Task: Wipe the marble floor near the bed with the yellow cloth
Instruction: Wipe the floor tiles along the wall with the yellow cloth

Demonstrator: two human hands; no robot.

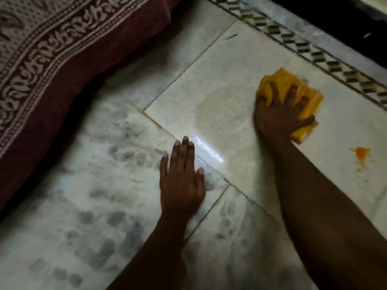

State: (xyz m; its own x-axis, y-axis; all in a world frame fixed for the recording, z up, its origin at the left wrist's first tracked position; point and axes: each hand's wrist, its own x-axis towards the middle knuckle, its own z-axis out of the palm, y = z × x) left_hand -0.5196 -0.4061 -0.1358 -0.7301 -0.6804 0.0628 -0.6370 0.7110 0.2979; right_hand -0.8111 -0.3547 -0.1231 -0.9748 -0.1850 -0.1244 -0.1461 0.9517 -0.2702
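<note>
A bunched yellow cloth (307,97) lies on the white marble floor (219,80) at the right, and my right hand (278,114) presses down on it with fingers spread over its top. Left of the cloth a damp, shiny arc (209,130) marks the tile. My left hand (181,181) rests flat on the floor with fingers together, holding nothing. The bed (52,70), draped in a maroon sheet with a cream patterned border, fills the upper left and hangs down to the floor.
An orange stain (361,154) sits on the tile to the right of my right forearm. A dark patterned inlay strip (314,51) runs diagonally across the upper right, with a black area beyond it. Grey smudges mottle the lower-left tiles (94,216).
</note>
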